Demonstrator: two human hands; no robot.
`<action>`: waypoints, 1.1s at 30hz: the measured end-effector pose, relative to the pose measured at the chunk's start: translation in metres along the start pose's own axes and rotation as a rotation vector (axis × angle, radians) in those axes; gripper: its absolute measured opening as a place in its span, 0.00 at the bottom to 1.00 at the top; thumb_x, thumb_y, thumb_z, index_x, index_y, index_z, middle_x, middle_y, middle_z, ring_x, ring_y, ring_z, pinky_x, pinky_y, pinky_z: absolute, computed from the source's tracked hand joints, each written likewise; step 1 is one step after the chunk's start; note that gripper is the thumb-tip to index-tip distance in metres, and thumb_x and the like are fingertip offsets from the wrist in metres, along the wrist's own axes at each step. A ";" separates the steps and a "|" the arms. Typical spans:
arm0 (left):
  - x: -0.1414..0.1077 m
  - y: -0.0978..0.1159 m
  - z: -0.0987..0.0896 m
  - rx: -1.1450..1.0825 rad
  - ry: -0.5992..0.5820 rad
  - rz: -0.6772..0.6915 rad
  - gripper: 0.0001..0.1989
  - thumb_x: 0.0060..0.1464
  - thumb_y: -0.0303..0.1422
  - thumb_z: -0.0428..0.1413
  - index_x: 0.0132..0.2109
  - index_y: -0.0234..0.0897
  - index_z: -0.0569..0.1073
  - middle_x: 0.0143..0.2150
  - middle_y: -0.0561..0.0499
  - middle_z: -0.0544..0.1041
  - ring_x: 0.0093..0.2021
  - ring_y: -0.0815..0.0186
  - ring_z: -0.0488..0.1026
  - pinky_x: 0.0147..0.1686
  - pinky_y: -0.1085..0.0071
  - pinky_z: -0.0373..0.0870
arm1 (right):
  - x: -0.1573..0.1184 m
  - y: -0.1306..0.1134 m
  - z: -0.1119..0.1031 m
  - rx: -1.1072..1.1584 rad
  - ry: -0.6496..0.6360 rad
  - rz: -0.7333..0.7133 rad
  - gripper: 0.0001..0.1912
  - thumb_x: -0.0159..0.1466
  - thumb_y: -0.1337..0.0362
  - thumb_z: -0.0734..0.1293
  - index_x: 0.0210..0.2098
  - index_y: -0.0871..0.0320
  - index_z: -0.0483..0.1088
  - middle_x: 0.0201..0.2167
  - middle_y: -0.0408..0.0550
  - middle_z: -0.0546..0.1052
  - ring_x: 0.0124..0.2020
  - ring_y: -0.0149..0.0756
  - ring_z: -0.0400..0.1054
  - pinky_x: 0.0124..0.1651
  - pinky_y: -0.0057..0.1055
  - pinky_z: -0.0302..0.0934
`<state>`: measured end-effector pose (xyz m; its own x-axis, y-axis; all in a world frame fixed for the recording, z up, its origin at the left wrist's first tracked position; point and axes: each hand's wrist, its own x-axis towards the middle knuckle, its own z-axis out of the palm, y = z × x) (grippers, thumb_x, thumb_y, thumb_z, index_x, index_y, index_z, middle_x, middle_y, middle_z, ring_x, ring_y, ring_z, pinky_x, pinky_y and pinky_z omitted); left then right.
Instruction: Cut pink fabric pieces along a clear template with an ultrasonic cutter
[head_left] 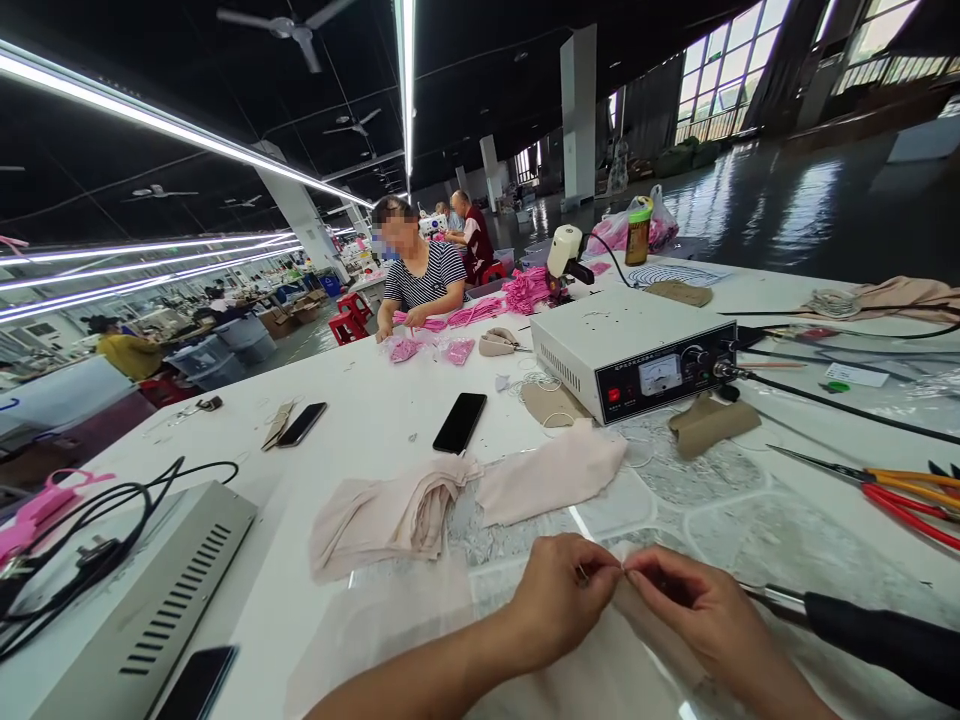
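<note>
Thumb and forefinger of my left hand [564,598] are pinched together on the edge of a thin, sheer pale fabric [592,675]. My right hand [694,605] pinches the same fabric edge just beside it, the fingertips of both hands nearly touching. The fabric hangs below them over the table. Beyond my hands lie a folded stack of pale pink cloth [394,515] and a flatter pale pink piece [555,472]. To the right of my right hand is a metal tool with a black handle [862,630].
A white box with a meter and dials [637,345] stands behind the cloth. Scissors [892,490] lie at right, a black phone [460,423] mid-table. At left is a grey vented box [150,600] with black cables. Across the table a person in stripes [424,275] handles pink material.
</note>
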<state>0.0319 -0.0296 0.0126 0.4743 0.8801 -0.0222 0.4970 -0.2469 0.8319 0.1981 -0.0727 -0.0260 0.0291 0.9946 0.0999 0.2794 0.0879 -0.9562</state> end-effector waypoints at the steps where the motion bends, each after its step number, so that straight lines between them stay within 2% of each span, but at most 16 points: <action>1: 0.001 0.000 0.000 -0.013 -0.002 -0.018 0.08 0.51 0.26 0.55 0.33 0.34 0.81 0.30 0.50 0.79 0.29 0.68 0.71 0.31 0.76 0.66 | 0.000 0.000 0.000 -0.002 -0.001 0.002 0.18 0.59 0.47 0.63 0.28 0.54 0.73 0.24 0.45 0.73 0.26 0.40 0.67 0.29 0.32 0.63; 10: 0.002 0.003 0.001 -0.106 -0.036 -0.094 0.08 0.46 0.24 0.53 0.29 0.33 0.77 0.28 0.53 0.76 0.27 0.71 0.68 0.28 0.79 0.64 | -0.003 0.012 0.002 -0.008 -0.023 0.016 0.14 0.61 0.52 0.61 0.28 0.54 0.70 0.23 0.43 0.67 0.25 0.37 0.61 0.30 0.32 0.58; 17: 0.003 0.003 0.003 -0.126 -0.066 -0.090 0.06 0.44 0.24 0.52 0.27 0.32 0.75 0.25 0.55 0.72 0.26 0.73 0.65 0.27 0.79 0.61 | -0.004 0.023 0.004 0.007 -0.047 0.020 0.16 0.63 0.49 0.62 0.31 0.53 0.71 0.25 0.43 0.71 0.27 0.38 0.64 0.30 0.30 0.59; 27: 0.002 0.003 -0.001 -0.134 -0.117 -0.140 0.06 0.41 0.22 0.51 0.26 0.32 0.73 0.23 0.56 0.70 0.25 0.73 0.63 0.25 0.80 0.59 | -0.005 0.015 0.002 0.013 -0.105 0.010 0.12 0.62 0.54 0.62 0.28 0.54 0.68 0.23 0.41 0.66 0.25 0.36 0.59 0.29 0.30 0.56; 33: 0.002 0.002 -0.001 -0.117 -0.124 -0.150 0.06 0.43 0.24 0.52 0.28 0.31 0.73 0.25 0.55 0.70 0.26 0.73 0.64 0.26 0.80 0.60 | -0.006 0.013 0.003 0.054 -0.138 0.032 0.16 0.65 0.50 0.60 0.33 0.54 0.70 0.26 0.43 0.69 0.28 0.37 0.62 0.31 0.30 0.58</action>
<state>0.0334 -0.0280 0.0143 0.4905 0.8450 -0.2129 0.4849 -0.0616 0.8724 0.1982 -0.0773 -0.0399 -0.0964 0.9948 0.0341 0.2287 0.0555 -0.9719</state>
